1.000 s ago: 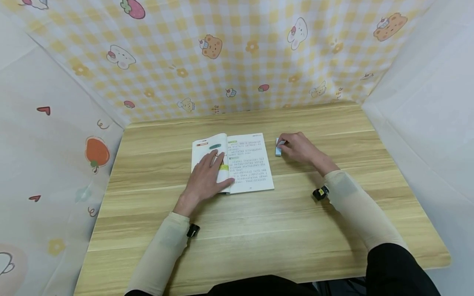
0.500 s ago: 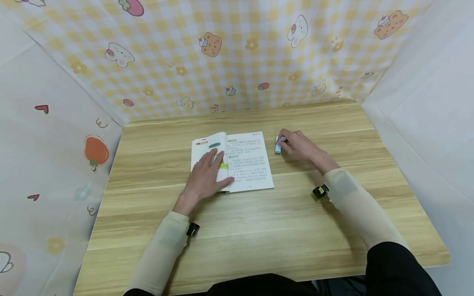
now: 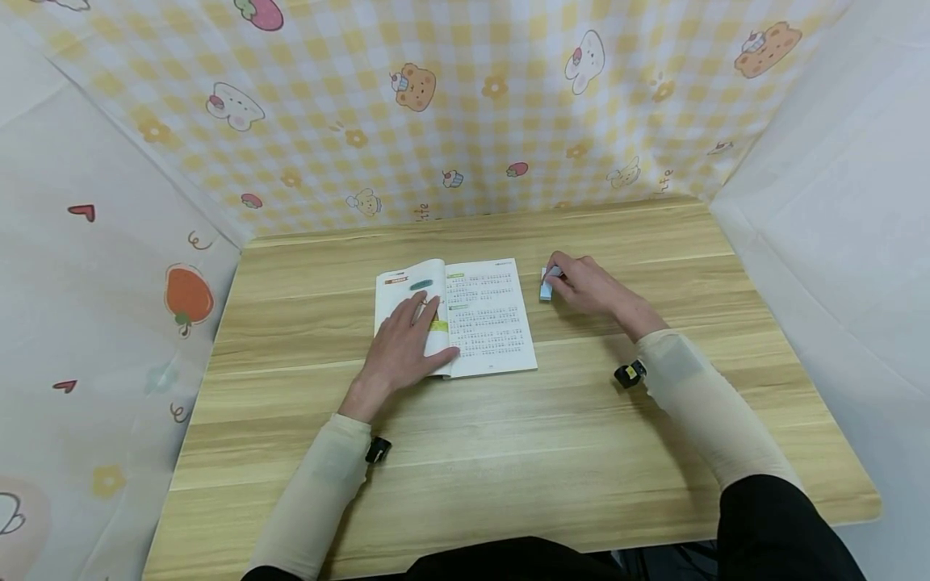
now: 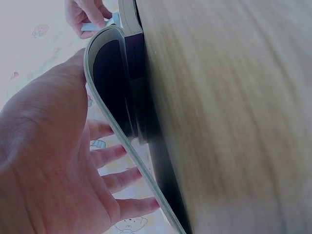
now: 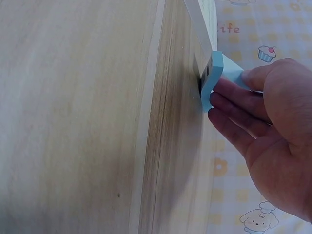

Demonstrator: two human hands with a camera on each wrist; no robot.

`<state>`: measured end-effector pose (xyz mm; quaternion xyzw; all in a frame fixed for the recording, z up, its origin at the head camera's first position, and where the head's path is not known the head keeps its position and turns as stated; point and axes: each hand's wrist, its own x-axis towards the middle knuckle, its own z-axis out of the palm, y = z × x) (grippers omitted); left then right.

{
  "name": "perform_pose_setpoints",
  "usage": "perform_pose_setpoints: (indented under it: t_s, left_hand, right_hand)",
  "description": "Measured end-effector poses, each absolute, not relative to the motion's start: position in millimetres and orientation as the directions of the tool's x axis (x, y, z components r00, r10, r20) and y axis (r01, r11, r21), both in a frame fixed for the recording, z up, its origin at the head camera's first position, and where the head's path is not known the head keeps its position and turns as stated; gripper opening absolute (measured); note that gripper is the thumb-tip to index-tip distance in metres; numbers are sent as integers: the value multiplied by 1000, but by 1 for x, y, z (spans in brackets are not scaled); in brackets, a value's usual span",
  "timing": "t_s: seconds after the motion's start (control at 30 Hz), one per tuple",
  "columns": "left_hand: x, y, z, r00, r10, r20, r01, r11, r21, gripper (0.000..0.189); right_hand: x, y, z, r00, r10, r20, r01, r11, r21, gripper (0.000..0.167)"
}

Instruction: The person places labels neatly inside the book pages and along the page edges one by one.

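over the last second little has moved: my left hand (image 3: 398, 347) stays laid, fingers apart, on the opened white paper book with printed pages (image 3: 492, 323). the pale-blue flap (image 5: 234, 75) at my right hand (image 3: 590, 289) shows more plainly; i judge it not yet parted. my right thumb and fingers pinch the light-blue narrow paper pad (image 3: 546, 292), just beside the book's right page. from above, my fingers hide the pad's bend; the right wrist view shows it curving, the left wrist view the book's bowed underside.
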<state>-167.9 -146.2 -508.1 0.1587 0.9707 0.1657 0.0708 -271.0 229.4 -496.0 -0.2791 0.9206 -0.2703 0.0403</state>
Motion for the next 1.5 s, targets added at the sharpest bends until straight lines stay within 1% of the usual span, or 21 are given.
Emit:
perform_pose_setpoints:
  t_s: [0.2, 0.4, 0.67, 0.97, 1.17, 1.37, 1.5]
  left_hand:
    - [-168, -146, -508, -939, 332, -83, 286, 894, 344, 103]
    - [-168, -146, -508, -940, 333, -81, 287, 894, 343, 103]
    - [-166, -146, -507, -939, 335, -83, 287, 892, 349, 105]
    - [-166, -146, -507, -939, 334, -84, 287, 894, 344, 104]
    - [-166, -146, -508, -937, 338, -88, 290, 894, 341, 104]
    - [-167, -146, -509, -937, 340, -85, 295, 895, 335, 104]
    - [-168, -146, -510, -937, 341, -79, 298, 894, 334, 103]
  right_hand:
    - [-271, 229, -495, -841, -535, 83, -493, 696, -522, 11]
    - [-270, 230, -495, -847, -526, 79, -478, 687, -548, 9]
    - [-270, 228, -495, -890, -456, 15, -372, 706, -602, 12]
    - [-264, 224, -498, -936, -349, 47, -269, 621, -736, 14]
    - [-264, 220, -502, -942, -325, 86, -272, 588, -762, 21]
    - [-267, 217, -505, -963, -263, 57, -201, 561, -803, 15]
    - [-270, 213, -504, -970, -240, 31, -166, 566, -808, 15]
